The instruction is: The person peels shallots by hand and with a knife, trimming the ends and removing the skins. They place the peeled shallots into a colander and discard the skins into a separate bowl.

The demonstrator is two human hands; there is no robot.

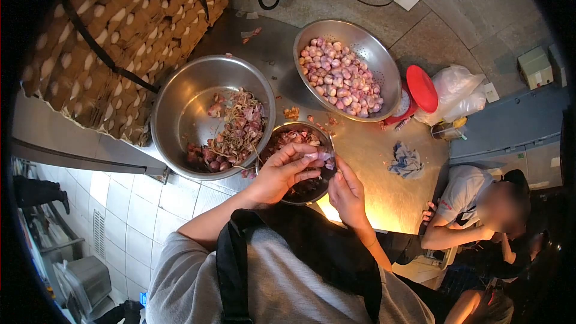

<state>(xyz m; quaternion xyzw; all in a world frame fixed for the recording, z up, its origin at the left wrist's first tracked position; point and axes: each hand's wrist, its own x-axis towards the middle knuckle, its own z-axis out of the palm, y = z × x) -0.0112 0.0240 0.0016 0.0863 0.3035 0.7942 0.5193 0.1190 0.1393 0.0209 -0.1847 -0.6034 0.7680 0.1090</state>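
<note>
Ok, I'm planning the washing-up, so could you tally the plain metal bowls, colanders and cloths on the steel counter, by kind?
Plain metal bowls: 2 (the large bowl and the smaller bowl)
Colanders: 1 (the perforated colander)
Cloths: 1 (the grey-blue cloth)
Total: 4

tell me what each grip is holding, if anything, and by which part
The left grip pinches a small pale-purple piece, apparently shallot, by its side nearest that grip. Whether the right grip, curled close by, holds anything cannot be told.
</note>
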